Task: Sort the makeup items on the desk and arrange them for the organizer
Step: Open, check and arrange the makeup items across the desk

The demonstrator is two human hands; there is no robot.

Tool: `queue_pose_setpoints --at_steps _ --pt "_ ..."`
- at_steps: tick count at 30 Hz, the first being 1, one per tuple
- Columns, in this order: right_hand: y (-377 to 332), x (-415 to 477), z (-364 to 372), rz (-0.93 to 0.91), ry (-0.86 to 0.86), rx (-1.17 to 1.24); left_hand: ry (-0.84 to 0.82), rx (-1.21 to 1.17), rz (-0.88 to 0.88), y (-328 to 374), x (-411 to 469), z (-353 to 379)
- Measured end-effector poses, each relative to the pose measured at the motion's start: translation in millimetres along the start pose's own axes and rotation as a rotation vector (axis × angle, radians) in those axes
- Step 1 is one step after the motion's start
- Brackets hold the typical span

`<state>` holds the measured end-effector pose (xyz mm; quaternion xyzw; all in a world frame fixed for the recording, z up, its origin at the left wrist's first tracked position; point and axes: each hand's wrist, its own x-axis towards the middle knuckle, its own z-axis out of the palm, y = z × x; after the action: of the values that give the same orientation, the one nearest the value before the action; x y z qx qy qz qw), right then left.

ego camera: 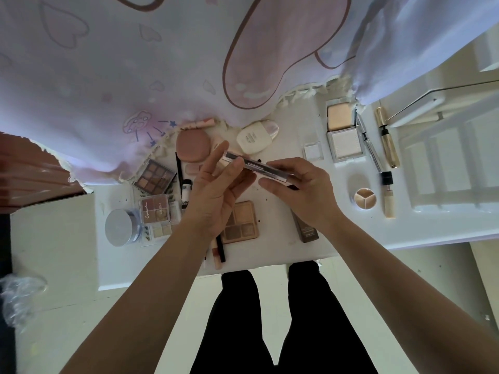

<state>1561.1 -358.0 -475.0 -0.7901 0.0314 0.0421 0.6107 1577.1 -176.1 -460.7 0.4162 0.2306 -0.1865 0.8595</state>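
Observation:
Both hands hold a slim clear-and-dark stick point(258, 166) level above the white desk point(283, 244). My left hand point(218, 190) pinches its left end between thumb and fingertips. My right hand point(299, 190) grips the right end with curled fingers. Under the hands lie a beige eyeshadow palette point(243, 220) and a brown tube point(305, 228). To the left lie a dark brown palette point(155, 175), a pink palette point(156, 209) and a silver-lidded jar point(121, 228). A pink round puff case point(193, 145) and a cream bottle point(255, 137) lie behind the hands.
Sorted at the right: an open powder compact point(341, 130), a small clear case point(313, 151), a round concealer pot point(364, 198), a gold tube point(386, 141) and two slim wands. A white organizer point(445, 168) with compartments stands farther right. A printed cloth point(135, 63) drapes the desk's far side.

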Motion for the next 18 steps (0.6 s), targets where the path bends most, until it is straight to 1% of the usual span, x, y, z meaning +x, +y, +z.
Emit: queue_pose_setpoints --at_steps 2,4,7,10,13,18 --pt "-1.3 0.4 -3.1 0.075 -0.129 -0.009 0.014 0.031 0.007 2.4 0.9 0.0" --pt "-0.3 1.4 -3.6 0.132 -0.213 0.007 0.018 0.077 0.012 3.5 1.2 0.4" --pt "-1.9 2.6 -1.0 0.112 -0.287 -0.038 0.022 0.093 0.007 2.6 2.6 0.6" --pt "-5.7 1.9 1.1 0.071 -0.336 -0.04 0.019 0.113 0.0 3.0 4.2 0.0" --pt "-6.2 3.9 1.0 0.034 -0.349 -0.065 0.029 0.146 0.013 0.5 5.0 1.5" --pt "-9.5 4.7 1.1 0.044 -0.365 -0.097 0.069 0.209 0.049 -3.2 6.9 0.8"
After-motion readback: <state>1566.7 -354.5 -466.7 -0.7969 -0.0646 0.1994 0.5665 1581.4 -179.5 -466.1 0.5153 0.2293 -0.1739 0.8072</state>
